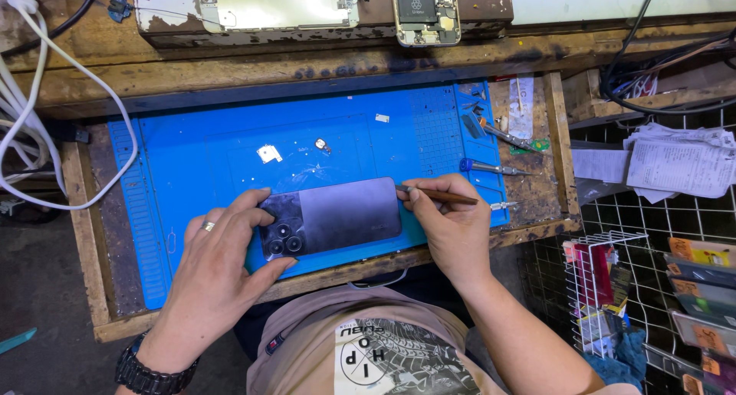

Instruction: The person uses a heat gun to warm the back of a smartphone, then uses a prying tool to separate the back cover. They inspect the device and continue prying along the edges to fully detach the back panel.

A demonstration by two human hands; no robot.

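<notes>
While my left hand clamps the phone face-down on the blue mat, my right hand pinches a tool at its right edge; prying needs gentle, steady leverage.

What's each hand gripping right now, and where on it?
Left hand grips the dark phone at its camera end. Right hand pinches a thin brown tool near its tip, at the phone's opposite edge.
</notes>
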